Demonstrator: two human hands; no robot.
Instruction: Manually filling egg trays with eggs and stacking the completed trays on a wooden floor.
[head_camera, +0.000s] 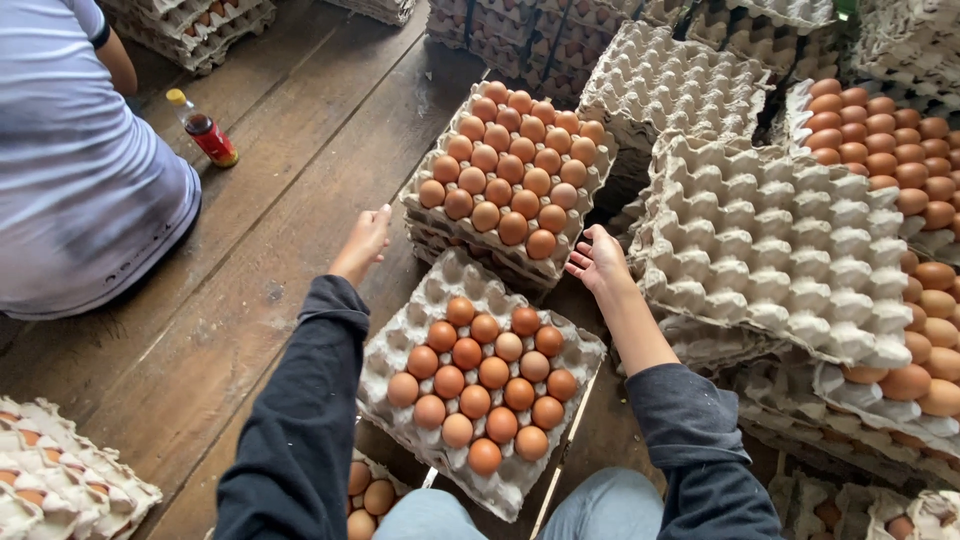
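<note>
Full egg tray (512, 180) tops a stack on the plank floor (260, 240). L hand (364, 240) open near its near-left corner, R hand (600, 262) open near its near-right corner; neither grips. Part-filled tray (480, 385) sits nearer. Empty trays (770, 240) right, bottle (205, 128) left.

There is one view, from up on the person's head. It looks down and forward, close over both arms. The left hand (365, 240) and right hand (600, 262) sit mid-picture. Past the fingers are egg trays (510, 170); the floor (270, 240) is left.
</note>
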